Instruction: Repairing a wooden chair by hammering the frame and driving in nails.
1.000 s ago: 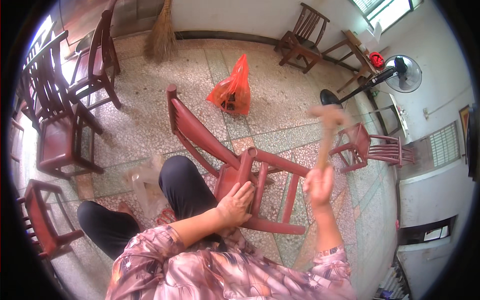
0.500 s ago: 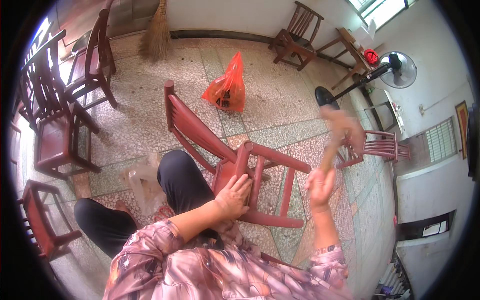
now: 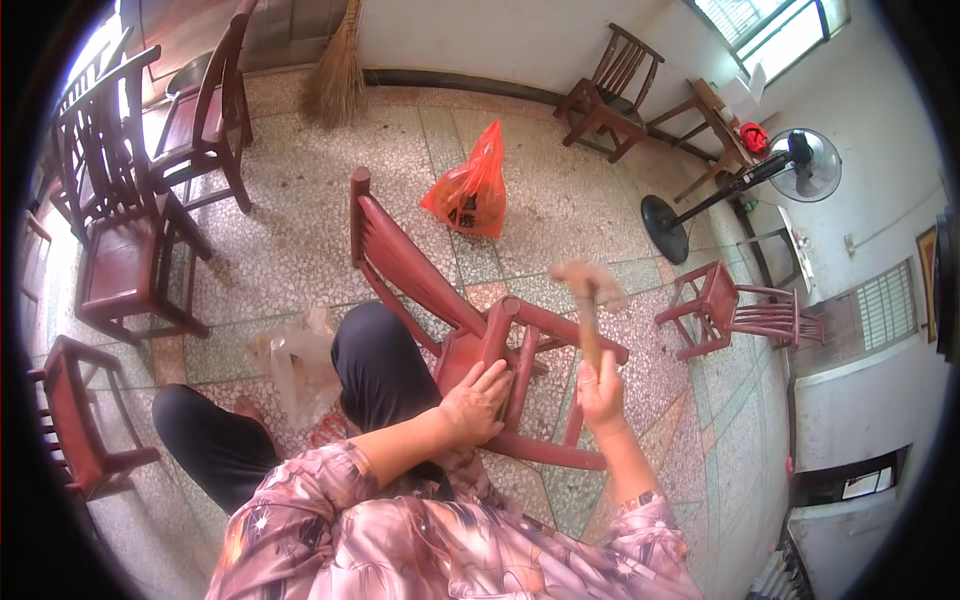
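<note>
The chair (image 3: 497, 335) lies tipped over in front of the person, close by the knee (image 3: 375, 355), its back slanting to the upper left and its legs pointing right. The left hand (image 3: 476, 404) lies on the seat's edge, fingers stretched out and slightly apart, pressing rather than gripping, it seems. The right hand (image 3: 600, 395) has its fingers clamped round the handle of a hammer (image 3: 591, 328); the blurred head appears off the frame. As far as can be seen, back, seat, legs and rungs all hang together, with no loose part lying beside them. The hammering looks to be midway: the chair is braced, the tool is in use, and the chair does not yet stand on its legs. Whether any joint is loose or tight cannot be told, so how many blows are left is unclear. An orange bag (image 3: 468, 197) sits on the floor (image 3: 560, 215) beyond, well apart.
</note>
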The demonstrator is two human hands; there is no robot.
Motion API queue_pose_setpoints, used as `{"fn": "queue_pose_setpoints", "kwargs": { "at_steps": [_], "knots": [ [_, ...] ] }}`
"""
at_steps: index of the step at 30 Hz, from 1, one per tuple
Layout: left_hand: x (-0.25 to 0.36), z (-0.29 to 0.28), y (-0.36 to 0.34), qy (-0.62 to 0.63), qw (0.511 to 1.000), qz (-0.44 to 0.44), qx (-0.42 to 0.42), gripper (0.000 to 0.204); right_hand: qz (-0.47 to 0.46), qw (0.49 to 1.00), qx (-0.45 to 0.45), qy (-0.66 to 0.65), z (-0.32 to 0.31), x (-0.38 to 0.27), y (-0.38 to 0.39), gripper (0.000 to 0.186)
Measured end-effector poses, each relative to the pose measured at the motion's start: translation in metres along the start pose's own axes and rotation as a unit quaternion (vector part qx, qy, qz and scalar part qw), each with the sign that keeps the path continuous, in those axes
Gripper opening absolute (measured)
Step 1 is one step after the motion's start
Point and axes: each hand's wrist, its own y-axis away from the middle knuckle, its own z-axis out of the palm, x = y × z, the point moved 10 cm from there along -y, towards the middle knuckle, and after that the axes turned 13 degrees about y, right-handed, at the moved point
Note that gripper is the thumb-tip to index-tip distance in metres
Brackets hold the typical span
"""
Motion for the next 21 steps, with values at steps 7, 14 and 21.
{"fn": "queue_pose_setpoints", "kwargs": {
  "at_steps": [7, 14, 21],
  "knots": [
    [0.008, -0.002, 0.001, -0.013, 1.000, 0.015, 0.001, 0.066, -0.128, 0.991, -0.026, -0.005, 0.027, -0.020, 0.008, 0.031],
    [-0.001, 0.003, 0.001, -0.007, 1.000, -0.001, -0.009, 0.063, -0.091, 0.988, -0.023, 0.120, 0.002, -0.019, -0.009, 0.029],
    [0.007, 0.001, -0.004, -0.010, 1.000, 0.016, 0.014, 0.062, -0.109, 0.989, 0.005, -0.102, 0.013, -0.015, 0.009, 0.031]
  ]
}}
